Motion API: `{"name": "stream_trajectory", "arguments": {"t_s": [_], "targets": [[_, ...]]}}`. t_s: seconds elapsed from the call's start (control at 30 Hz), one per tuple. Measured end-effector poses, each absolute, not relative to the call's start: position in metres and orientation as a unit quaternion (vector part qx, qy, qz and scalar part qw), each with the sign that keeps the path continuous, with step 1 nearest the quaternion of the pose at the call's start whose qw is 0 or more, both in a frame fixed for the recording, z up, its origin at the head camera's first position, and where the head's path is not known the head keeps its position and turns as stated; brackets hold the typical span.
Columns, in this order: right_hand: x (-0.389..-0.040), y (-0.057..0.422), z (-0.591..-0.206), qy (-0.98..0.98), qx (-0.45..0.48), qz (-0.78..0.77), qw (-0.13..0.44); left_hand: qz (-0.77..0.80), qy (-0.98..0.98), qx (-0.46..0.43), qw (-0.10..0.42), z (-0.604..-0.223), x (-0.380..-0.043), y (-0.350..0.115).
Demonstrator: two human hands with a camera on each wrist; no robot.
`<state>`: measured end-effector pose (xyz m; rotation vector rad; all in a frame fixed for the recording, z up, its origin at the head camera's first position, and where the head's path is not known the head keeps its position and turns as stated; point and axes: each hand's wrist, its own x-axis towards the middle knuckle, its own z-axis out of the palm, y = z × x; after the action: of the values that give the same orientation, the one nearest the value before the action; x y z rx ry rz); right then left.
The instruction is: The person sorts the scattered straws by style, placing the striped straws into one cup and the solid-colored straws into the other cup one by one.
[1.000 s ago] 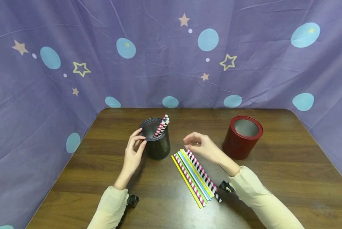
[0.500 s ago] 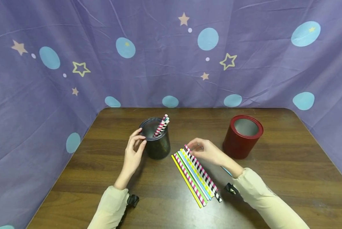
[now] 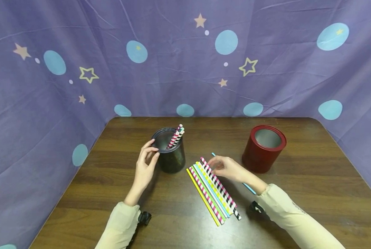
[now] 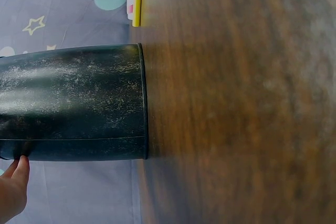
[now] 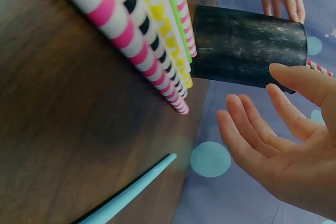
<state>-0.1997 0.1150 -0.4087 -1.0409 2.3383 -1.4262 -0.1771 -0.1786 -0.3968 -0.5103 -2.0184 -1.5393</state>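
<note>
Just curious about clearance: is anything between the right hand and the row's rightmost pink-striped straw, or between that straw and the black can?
Nothing visible stands between the right hand and the pink-striped straw. Toward the black can, other straws lie between, flat on the table.

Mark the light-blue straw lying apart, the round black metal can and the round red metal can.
Light-blue straw lying apart (image 5: 132, 190): right wrist view, middle of its visible length.
Round black metal can (image 3: 172, 162): head view, front of its side wall.
Round red metal can (image 3: 260, 157): head view, side wall below the rim.
</note>
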Motion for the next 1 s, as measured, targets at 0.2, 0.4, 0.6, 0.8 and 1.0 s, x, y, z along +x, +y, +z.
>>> {"name": "stream_trajectory", "arguments": {"t_s": [0.2,0.4,0.6,0.8,1.0], "targets": [[-0.200,0.116,-0.415,0.817,-0.336,-0.455,0.117,-0.574,-0.750,-0.188,0.271,-0.397,-0.177,-0.179],[-0.199,0.118,-0.418,0.826,-0.318,-0.443,0.143,-0.573,-0.747,-0.192,0.275,-0.397,-0.177,-0.178],[-0.200,0.120,-0.424,0.828,-0.314,-0.439,0.155,-0.569,-0.752,-0.189,0.275,-0.395,-0.176,-0.178],[-0.203,0.122,-0.432,0.839,-0.313,-0.419,0.148,-0.567,-0.754,-0.185,0.275,-0.395,-0.175,-0.178],[-0.204,0.122,-0.435,0.845,-0.313,-0.408,0.146,-0.569,-0.753,-0.186,0.274,-0.396,-0.176,-0.178]]}}
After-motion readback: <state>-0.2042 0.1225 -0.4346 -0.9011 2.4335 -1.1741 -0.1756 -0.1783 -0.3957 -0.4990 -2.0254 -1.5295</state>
